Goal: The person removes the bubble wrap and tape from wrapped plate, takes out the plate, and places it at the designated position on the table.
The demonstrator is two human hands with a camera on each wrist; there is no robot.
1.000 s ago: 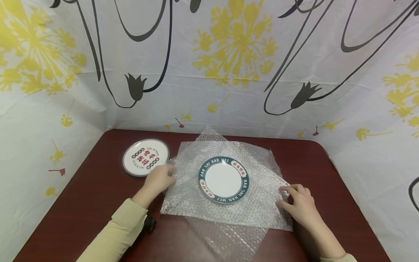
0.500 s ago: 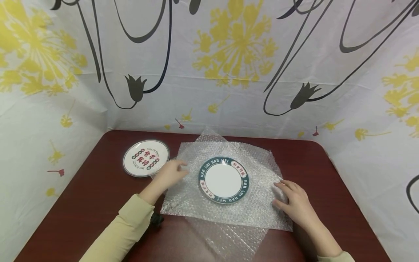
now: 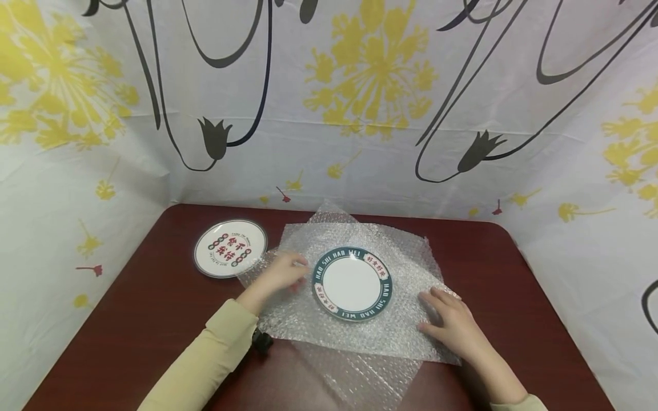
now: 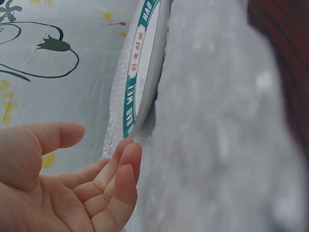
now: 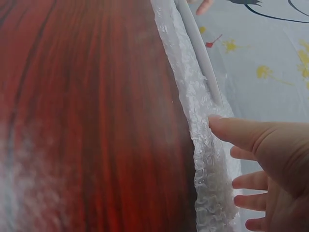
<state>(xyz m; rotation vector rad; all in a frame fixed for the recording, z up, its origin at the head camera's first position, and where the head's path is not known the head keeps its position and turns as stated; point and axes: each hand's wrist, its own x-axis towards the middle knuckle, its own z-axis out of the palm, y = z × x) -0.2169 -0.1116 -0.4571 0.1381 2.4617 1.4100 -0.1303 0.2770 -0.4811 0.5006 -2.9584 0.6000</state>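
A white plate with a teal lettered rim [image 3: 352, 283] lies on a sheet of bubble wrap [image 3: 298, 319], with another layer of it set crosswise underneath. My left hand [image 3: 281, 273] is over the wrap just left of this plate, thumb and fingers apart and holding nothing. In the left wrist view its fingertips [image 4: 126, 181] come close to the plate's edge [image 4: 140, 72]. Over the wrap's right part is my right hand [image 3: 452, 322], fingers spread and holding nothing. The right wrist view has its thumb [image 5: 231, 128] right at the bubble wrap [image 5: 198, 111].
A second plate [image 3: 230, 249], white with red characters, lies at the back left of the dark red table [image 3: 128, 308]; a loose corner of wrap overlaps its edge. A small black object [image 3: 262, 341] shows beside the left wrist. Patterned cloth [image 3: 288, 148] hangs behind the table.
My left hand has moved right, from the wrap's left edge toward the plate. My right hand has come a little left, off the wrap's right edge. Both plates stay put.
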